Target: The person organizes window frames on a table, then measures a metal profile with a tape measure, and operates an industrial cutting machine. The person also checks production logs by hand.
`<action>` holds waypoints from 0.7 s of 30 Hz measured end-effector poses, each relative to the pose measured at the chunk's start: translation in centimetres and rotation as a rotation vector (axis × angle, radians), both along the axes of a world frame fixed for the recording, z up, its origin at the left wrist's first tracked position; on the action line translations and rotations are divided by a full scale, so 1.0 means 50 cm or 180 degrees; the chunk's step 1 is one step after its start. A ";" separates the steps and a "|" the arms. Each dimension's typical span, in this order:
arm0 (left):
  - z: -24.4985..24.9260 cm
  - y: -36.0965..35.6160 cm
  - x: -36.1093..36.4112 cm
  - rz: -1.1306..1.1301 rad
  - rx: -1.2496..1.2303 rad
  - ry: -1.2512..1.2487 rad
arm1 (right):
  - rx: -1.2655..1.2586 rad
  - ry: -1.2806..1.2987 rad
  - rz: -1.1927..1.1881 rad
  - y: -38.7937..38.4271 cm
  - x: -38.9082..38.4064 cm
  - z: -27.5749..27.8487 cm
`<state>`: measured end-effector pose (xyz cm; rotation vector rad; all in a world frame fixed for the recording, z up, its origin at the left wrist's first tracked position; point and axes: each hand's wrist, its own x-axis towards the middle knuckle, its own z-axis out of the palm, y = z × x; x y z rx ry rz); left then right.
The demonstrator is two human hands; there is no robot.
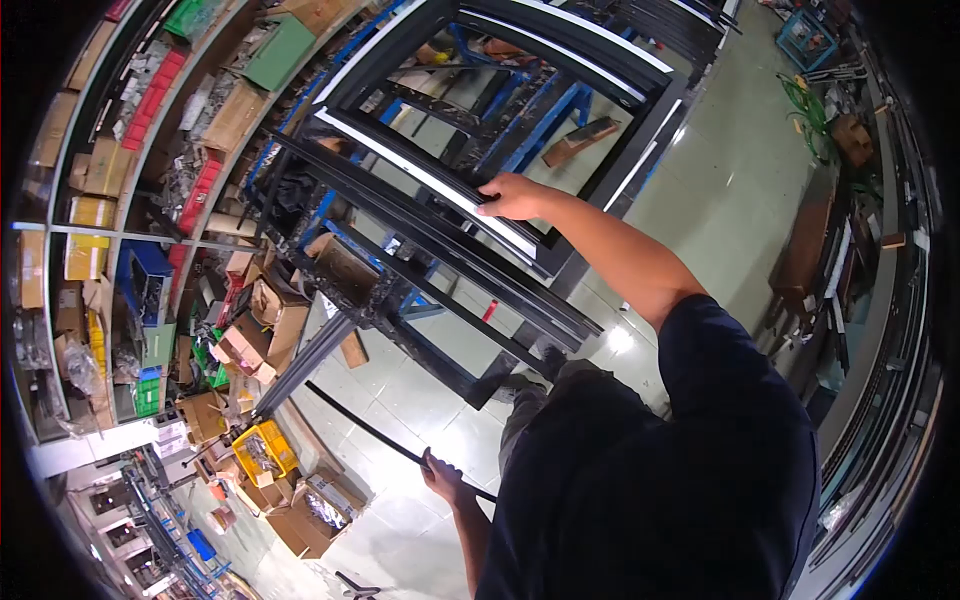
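Note:
A black frame with white strips (400, 160) lies on a blue and black work stand (540, 125) at the top centre. My right hand (515, 197) grips the near bar of this frame, fingers wrapped over its edge. Low in the view, my left hand (441, 474) is closed around a thin black strip (365, 425), which slants from the upper left down toward my body. Between the hands, long dark profiles (450, 235) rest across the stand. The strip's lower end is hidden behind my body.
Shelves with boxes and bins (150, 240) line the left side. Cardboard boxes (315, 515) and a yellow crate (265, 452) sit on the floor at lower left. Long profiles (875, 330) and a green hose (805, 110) lie along the right. A blue crate (806, 42) stands at upper right.

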<state>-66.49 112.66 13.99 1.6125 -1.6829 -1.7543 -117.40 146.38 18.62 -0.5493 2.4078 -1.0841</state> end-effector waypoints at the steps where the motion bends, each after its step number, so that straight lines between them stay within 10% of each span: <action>1: 0.002 0.000 0.002 -0.0006 0.0082 0.0057 | -0.0092 -0.0167 -0.0094 -0.001 0.010 0.007; 12: 0.023 -0.017 0.020 0.0266 0.0068 -0.0536 | -0.0524 0.0063 -0.1337 -0.017 0.127 0.064; 21: 0.020 -0.038 0.034 0.0520 0.0008 -0.0349 | -0.1724 0.0805 -0.3940 -0.022 0.316 0.042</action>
